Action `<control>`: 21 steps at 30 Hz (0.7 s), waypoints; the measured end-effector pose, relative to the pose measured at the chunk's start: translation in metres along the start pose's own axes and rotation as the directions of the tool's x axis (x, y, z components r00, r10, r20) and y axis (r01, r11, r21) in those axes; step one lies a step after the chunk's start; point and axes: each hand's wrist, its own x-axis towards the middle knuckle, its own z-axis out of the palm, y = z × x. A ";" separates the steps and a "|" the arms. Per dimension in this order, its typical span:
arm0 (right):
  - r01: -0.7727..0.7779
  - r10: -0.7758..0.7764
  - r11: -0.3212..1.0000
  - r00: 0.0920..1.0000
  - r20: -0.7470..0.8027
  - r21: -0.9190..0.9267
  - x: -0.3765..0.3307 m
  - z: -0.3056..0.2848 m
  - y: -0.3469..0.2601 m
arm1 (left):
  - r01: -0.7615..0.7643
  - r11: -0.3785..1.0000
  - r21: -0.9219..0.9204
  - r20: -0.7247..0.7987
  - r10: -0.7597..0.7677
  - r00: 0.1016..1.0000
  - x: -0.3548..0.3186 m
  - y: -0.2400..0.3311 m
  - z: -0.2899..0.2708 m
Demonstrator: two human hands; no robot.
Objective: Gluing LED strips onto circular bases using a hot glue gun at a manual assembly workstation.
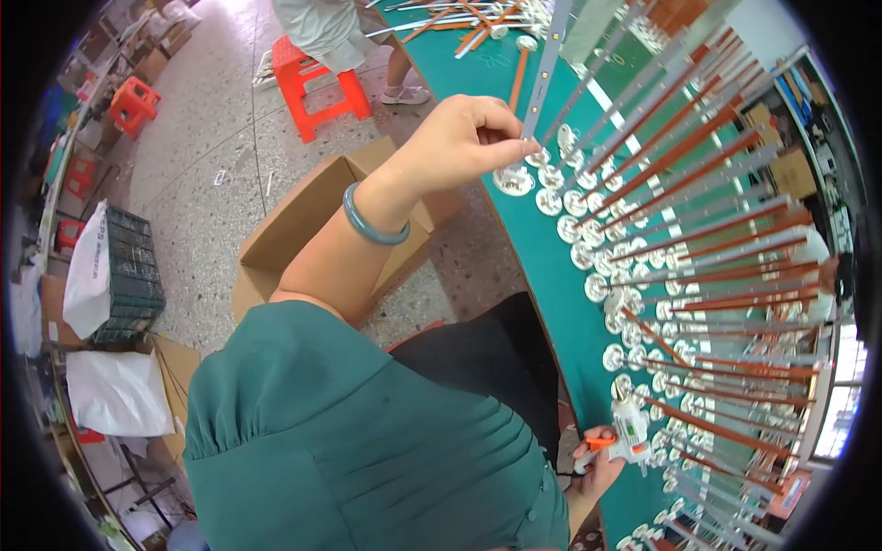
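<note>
Beside the table's near edge, my left hand (pixel 464 142) pinches the lower end of a narrow LED strip (pixel 549 64) between thumb and fingers. The strip stands up from a white round base (pixel 513 181) on the green tabletop. A green bangle circles that wrist. Lower down, my right hand (pixel 602 468) is wrapped around a white glue gun (pixel 631 427) with an orange trigger. Its nozzle points toward the rows of white round bases (pixel 597 286). Many of these bases carry upright grey LED strips or reddish-brown strips (pixel 707 427).
Loose strips (pixel 478 23) lie piled at the table's far end. An open cardboard box (pixel 303 220) stands on the floor by my left arm. Past it are a red stool (pixel 317 87) and another person's legs (pixel 400 73). A dark crate (pixel 133 275) sits farther left.
</note>
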 end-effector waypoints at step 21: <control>0.304 -0.314 0.949 0.924 -0.218 -0.079 -0.047 0.029 -0.024 | 0.211 0.929 -0.304 0.619 0.025 0.785 -0.084 0.082 0.157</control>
